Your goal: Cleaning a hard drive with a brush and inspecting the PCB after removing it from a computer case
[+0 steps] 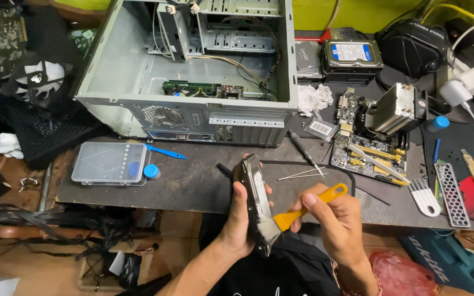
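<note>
L fingers (pixel 241 193) were clenched round the edge of a hard drive (pixel 256 203), thumb on the near face, holding it on edge and tilted just above the desk's front edge. R fingers (pixel 309 200) gripped the orange handle of a small brush (pixel 303 209), bristles touching the drive's lower face. Left hand (pixel 237 225) and right hand (pixel 333 219) were close together, over the lap.

Around them: grey desk (pixel 193 186) w/ a screwdriver (pixel 303 151) and thin tweezers (pixel 302 174) just beyond the drive; a motherboard (pixel 366 153) w/ cooler to the R; an open PC case (pixel 138 71) behind; a clear plastic box (pixel 109 162) and blue tool to the L.

Risks, as I judged them: the drive was held by one hand only, off the desk, so a slipped grip could drop it to the floor. Hard brushing could snag the circuit side or push dust in. Bristles might also carry static to the board.
</note>
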